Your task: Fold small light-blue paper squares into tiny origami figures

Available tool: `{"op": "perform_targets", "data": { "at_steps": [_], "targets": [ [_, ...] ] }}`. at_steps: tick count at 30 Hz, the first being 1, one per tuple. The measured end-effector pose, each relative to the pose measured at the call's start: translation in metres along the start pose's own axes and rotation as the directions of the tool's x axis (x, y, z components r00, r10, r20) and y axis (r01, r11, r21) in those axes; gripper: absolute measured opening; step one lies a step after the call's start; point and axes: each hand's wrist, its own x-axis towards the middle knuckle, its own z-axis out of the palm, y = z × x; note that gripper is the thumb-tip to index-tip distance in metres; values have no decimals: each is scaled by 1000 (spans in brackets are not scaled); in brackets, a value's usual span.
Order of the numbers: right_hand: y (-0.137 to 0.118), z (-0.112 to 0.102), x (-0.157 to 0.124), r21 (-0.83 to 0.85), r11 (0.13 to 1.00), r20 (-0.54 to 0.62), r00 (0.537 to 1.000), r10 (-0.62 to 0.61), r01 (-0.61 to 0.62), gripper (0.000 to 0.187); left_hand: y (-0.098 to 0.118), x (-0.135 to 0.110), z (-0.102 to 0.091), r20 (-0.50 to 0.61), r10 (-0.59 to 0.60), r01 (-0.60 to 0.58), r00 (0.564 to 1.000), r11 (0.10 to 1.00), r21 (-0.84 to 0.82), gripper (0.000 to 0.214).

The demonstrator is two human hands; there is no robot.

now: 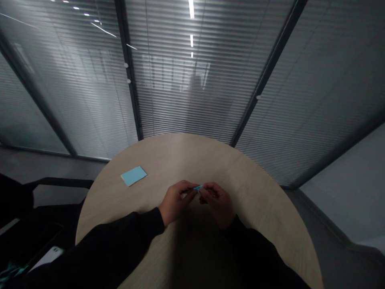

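While both bare hands meet above the middle of a round pale wood-grain table (192,156), a small sliver of light-blue paper (198,188) sits between them, just beyond the near edge of the knuckles; the left hand (174,202) is curled nearly closed, its fingertips pinching the sliver from one side; the right hand (218,204) is curled in the same way, pressing on the sliver from the other side, though the fingers hide most of it, so its shape or any folds cannot be made out. Well to the left of the hands, a flat rectangular light-blue paper pad (134,176) lies on the tabletop, apart from both hands and untouched; it looks whole and squared at the corners, and the sliver matches its colour. So far, one small piece is in hand and the larger pad lies waiting on the table. Black long sleeves (99,245) run back from both wrists, and a frosted glass partition with horizontal blinds (192,100) stands beyond the table.
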Motion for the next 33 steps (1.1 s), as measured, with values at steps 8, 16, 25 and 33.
{"op": "perform_targets", "data": {
  "at_steps": [8,16,25,33],
  "targets": [
    [-2,1,-1,-4,1000,-12,1000,-6,6,33,9,0,-2,-12,114,-110,993,975,191,21],
    [0,0,0,-70,997,-28,999,-32,30,34,10,0,-2,-9,121,-116,993,972,203,22],
    [-7,0,-2,-279,954,-30,992,-126,113,27,-2,2,0,47,-161,167,986,970,-175,28],
    [-6,0,1,-134,990,-88,994,-58,46,27,-4,5,-1,67,-358,351,931,833,-427,34]
  ]
}}
